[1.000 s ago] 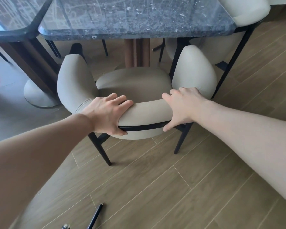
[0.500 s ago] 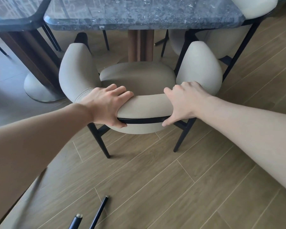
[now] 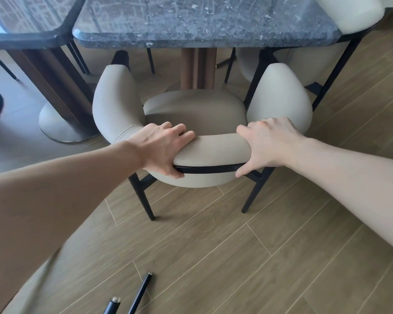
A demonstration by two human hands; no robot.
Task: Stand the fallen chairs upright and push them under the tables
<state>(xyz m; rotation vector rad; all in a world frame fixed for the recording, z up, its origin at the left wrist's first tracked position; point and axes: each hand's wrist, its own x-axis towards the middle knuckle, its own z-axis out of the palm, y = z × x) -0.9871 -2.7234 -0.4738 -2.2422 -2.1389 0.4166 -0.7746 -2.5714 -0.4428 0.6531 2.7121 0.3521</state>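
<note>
A beige padded chair (image 3: pixel 197 109) with black legs stands upright on the wooden floor, facing a dark marble table (image 3: pixel 204 21). Its seat front lies just below the table's near edge. My left hand (image 3: pixel 163 148) grips the left part of the curved backrest, fingers over the top and thumb at the black rail. My right hand (image 3: pixel 268 143) grips the right part of the same backrest in the same way. The table's wooden pedestal (image 3: pixel 199 68) rises behind the seat.
A second dark table (image 3: pixel 21 19) with a round metal base (image 3: pixel 64 125) stands at the left. Another beige chair (image 3: pixel 340 17) sits at the table's right corner. Two black chair legs (image 3: pixel 141 293) of a fallen chair lie at the bottom edge.
The chair has slid forward toward the table with both hands on its backrest. More of the black legs at the bottom edge has come into view.
</note>
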